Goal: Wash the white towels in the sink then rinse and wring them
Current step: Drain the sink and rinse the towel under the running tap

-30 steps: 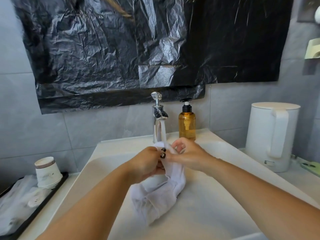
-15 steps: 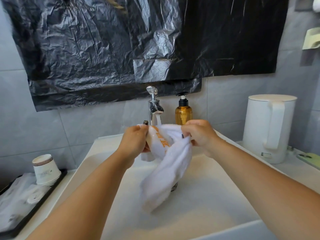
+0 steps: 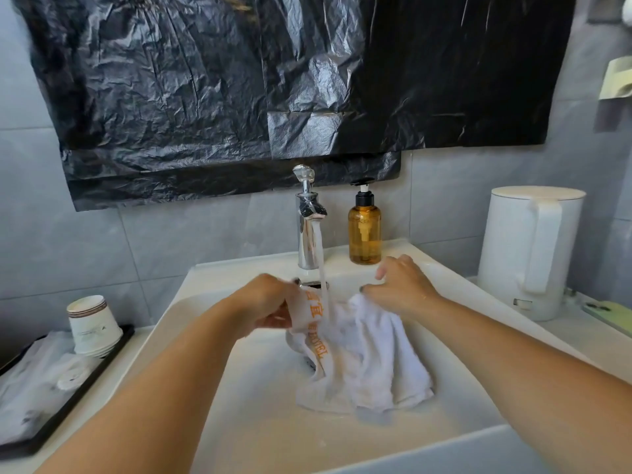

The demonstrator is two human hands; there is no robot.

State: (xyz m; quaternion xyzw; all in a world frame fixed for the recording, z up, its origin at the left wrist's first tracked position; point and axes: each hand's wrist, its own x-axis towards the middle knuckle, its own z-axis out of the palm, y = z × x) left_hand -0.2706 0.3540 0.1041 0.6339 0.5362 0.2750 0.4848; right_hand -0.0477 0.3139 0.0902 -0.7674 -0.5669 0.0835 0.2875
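Note:
A wet white towel (image 3: 369,364) with orange lettering hangs spread out over the white sink (image 3: 239,422), its lower edge lying in the basin. My left hand (image 3: 263,302) grips the towel's lettered left edge. My right hand (image 3: 400,289) pinches the towel's upper right corner, its other fingers loosely spread. Water runs from the chrome tap (image 3: 307,217) onto the lettered part of the towel, between my hands.
An amber pump bottle (image 3: 364,234) stands right of the tap on the sink's back rim. A white kettle (image 3: 530,251) sits on the counter at right. At left, a black tray (image 3: 68,398) holds stacked paper cups (image 3: 92,325) and wrapped items. Black plastic sheeting (image 3: 273,80) covers the wall above.
My hands have moved apart and lowered, opening the bunched towel out under the running water. The towel's lower part now rests in the basin.

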